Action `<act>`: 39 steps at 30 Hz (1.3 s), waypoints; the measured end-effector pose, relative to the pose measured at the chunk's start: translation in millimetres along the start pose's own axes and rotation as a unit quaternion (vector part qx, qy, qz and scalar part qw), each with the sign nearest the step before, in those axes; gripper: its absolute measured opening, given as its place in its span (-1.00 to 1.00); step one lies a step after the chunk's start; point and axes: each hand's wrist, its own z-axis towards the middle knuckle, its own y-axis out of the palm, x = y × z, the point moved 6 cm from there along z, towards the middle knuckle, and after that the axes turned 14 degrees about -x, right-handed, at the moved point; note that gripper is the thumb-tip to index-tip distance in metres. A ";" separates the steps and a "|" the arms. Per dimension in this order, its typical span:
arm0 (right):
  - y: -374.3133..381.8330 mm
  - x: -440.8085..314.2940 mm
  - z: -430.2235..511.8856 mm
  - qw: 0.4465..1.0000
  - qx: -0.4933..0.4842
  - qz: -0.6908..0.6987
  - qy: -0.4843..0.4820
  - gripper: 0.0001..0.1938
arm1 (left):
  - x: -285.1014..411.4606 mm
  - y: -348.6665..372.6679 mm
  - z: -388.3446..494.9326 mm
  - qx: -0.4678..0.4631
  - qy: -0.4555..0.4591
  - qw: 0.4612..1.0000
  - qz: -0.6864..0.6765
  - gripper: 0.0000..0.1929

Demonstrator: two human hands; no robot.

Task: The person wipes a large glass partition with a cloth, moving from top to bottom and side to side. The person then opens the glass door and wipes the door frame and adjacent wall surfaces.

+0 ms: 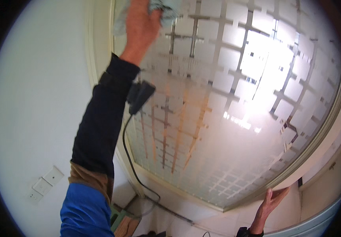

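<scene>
A pale blue-green cloth (170, 11) with dark markings is in my left hand (142, 28), which is raised at the top against a patterned frosted-glass door panel (232, 139). Part of the cloth is out of the picture. A black device (141, 96) with a cable sits by the wrist of that arm, over a black sleeve. At the lower right my right hand (266, 204) is at the edge of the door frame (295, 166), its thumb on the near side and its fingers partly hidden. Bright light reflects in the glass.
A white wall (34, 97) with switches and a socket (44, 183) stands on the left. The black cable (129, 154) hangs down past the door. Near the floor lies a green and wooden object (124, 223). Beyond the door, at the right, is a cream door or panel (324, 183).
</scene>
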 end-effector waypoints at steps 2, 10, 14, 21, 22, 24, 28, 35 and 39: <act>7.4 8.5 -3.4 0.999 0.039 0.033 0.014 -0.08 | 41.9 7.0 17.9 0.034 0.065 0.997 -0.006 -0.44; 3.7 13.7 -35.2 0.996 0.079 0.024 0.028 -0.19 | 12.4 -14.6 32.1 -0.020 0.056 0.997 -0.045 -0.38; 37.2 17.8 -71.8 0.993 0.076 -0.079 0.032 -0.07 | -77.1 -46.0 -19.8 0.026 -0.085 0.990 -0.113 -0.51; 50.0 45.3 -73.0 0.991 0.049 -0.102 0.074 0.04 | -19.4 6.1 45.3 0.077 0.032 0.993 -0.081 -0.51; 48.5 46.6 -70.3 0.992 0.045 -0.095 0.072 0.03 | 10.1 13.4 64.7 0.075 0.086 0.992 -0.063 -0.50; 48.1 47.4 -65.6 0.995 0.017 -0.072 0.067 -0.02 | 62.9 19.1 82.0 0.051 0.145 0.983 -0.103 -0.50; 53.9 43.0 -59.7 0.999 0.001 0.007 0.037 -0.11 | 139.8 43.2 101.9 0.069 0.194 0.971 -0.120 -0.48; 64.5 36.3 -59.9 0.997 -0.005 0.079 0.009 -0.16 | 37.7 1.9 86.7 0.018 0.012 0.998 -0.059 -0.50; 66.1 33.4 -59.8 0.995 0.003 0.104 0.009 -0.18 | 29.3 -0.6 73.3 0.034 -0.019 0.995 -0.090 -0.50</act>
